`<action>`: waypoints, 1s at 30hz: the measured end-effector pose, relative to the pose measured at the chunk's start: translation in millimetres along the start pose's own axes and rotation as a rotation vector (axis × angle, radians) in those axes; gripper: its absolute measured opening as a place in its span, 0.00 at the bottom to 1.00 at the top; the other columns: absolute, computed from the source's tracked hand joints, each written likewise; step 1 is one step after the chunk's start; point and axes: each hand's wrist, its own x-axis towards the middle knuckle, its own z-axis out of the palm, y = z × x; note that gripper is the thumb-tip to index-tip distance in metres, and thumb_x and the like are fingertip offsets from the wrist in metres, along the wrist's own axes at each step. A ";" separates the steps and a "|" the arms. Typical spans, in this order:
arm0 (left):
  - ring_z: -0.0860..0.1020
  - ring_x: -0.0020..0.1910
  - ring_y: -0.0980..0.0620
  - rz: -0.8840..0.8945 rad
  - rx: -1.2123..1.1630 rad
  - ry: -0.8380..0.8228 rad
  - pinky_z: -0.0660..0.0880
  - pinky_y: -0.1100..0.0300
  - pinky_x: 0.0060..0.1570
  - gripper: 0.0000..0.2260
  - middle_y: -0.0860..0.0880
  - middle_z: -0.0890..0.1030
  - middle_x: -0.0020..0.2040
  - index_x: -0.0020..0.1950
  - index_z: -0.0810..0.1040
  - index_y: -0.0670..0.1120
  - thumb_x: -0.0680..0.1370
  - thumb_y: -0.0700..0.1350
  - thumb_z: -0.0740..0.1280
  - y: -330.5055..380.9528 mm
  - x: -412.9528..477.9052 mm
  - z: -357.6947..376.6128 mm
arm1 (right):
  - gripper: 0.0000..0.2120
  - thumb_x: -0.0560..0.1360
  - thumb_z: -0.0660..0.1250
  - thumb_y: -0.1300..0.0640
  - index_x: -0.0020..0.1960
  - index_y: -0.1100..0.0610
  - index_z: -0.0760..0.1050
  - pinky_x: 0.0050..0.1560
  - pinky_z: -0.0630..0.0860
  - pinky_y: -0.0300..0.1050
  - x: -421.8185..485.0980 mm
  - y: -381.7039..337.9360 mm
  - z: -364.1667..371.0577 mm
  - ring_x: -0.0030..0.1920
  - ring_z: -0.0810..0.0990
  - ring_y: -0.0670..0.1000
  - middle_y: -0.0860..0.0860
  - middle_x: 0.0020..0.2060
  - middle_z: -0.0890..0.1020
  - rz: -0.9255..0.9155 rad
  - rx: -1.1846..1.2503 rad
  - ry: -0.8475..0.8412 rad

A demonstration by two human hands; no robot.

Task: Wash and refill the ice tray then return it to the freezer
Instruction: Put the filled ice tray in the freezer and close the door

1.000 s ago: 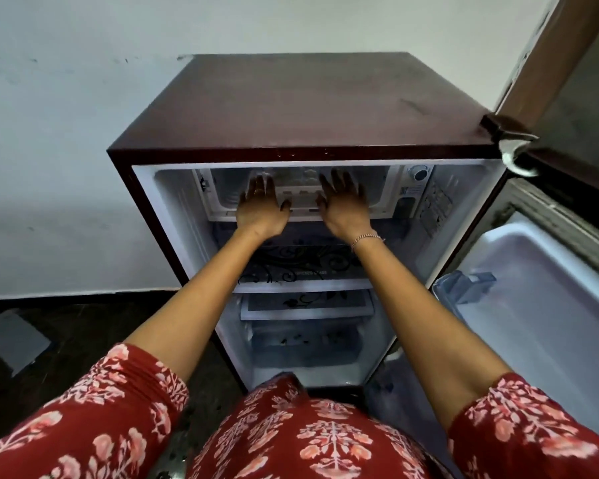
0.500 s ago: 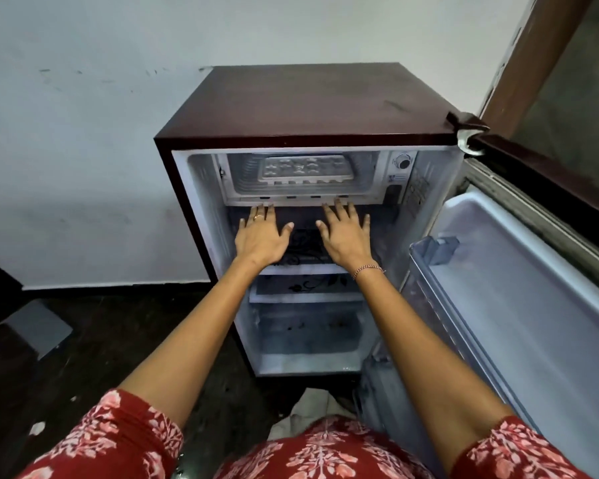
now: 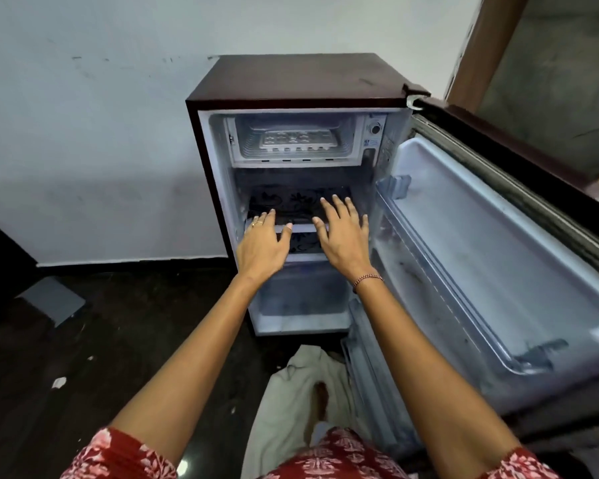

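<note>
My left hand (image 3: 261, 247) is flat, palm down, fingers straight and spread, holding nothing. My right hand (image 3: 343, 236) is the same: fingers straight, fanned out, nothing in it. Both hover in front of the middle of the small dark maroon fridge (image 3: 298, 77), side by side, thumbs near each other but apart. The left fingertips (image 3: 272, 213) reach over the front edge of the glass shelf with black floral print (image 3: 291, 202); I can't tell if they touch it. The right fingertips (image 3: 336, 198) are over the same shelf, contact also unclear.

The pale grey plastic ice tray (image 3: 296, 140) lies flat inside the white freezer compartment (image 3: 298, 162) at the top of the fridge, roughly centred, well above both hands. Whether its cells hold water is too small to tell. A round thermostat dial (image 3: 374, 127) sits just right of the compartment.

The white-lined fridge door (image 3: 498, 254) stands wide open to the right, with a clear plastic door bin (image 3: 395, 186) near its top. There is a thin gold ring (image 3: 257, 223) on a left finger and a red bead bracelet (image 3: 369, 280) on my right wrist. A red floral sleeve (image 3: 118, 458) is at the bottom left. A crumpled white cloth (image 3: 291, 392) lies on the dark floor (image 3: 83, 357) in front of the fridge, and a grey flat panel (image 3: 51, 299) lies by the pale wall (image 3: 83, 133) at left.
</note>
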 end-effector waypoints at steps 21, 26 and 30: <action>0.71 0.64 0.51 0.127 -0.384 0.183 0.68 0.58 0.56 0.18 0.50 0.75 0.66 0.70 0.69 0.49 0.81 0.52 0.56 178.5 -102.7 4.7 | 0.20 0.81 0.53 0.46 0.71 0.51 0.66 0.74 0.51 0.60 -114.3 49.4 -192.2 0.75 0.57 0.51 0.50 0.71 0.67 -0.074 -0.025 0.314; 0.72 0.62 0.50 0.219 -0.497 0.198 0.71 0.55 0.57 0.16 0.50 0.76 0.64 0.67 0.71 0.49 0.81 0.51 0.57 243.5 -120.7 16.6 | 0.18 0.81 0.57 0.49 0.67 0.55 0.71 0.71 0.59 0.60 -135.4 80.6 -240.4 0.74 0.59 0.55 0.54 0.70 0.69 -0.129 -0.043 0.437; 0.73 0.62 0.51 0.328 -0.554 0.209 0.70 0.56 0.58 0.16 0.49 0.77 0.63 0.66 0.71 0.49 0.80 0.51 0.58 290.4 -135.6 24.8 | 0.17 0.80 0.58 0.49 0.64 0.54 0.74 0.70 0.60 0.56 -150.3 111.0 -277.0 0.74 0.58 0.58 0.56 0.71 0.67 -0.170 -0.070 0.450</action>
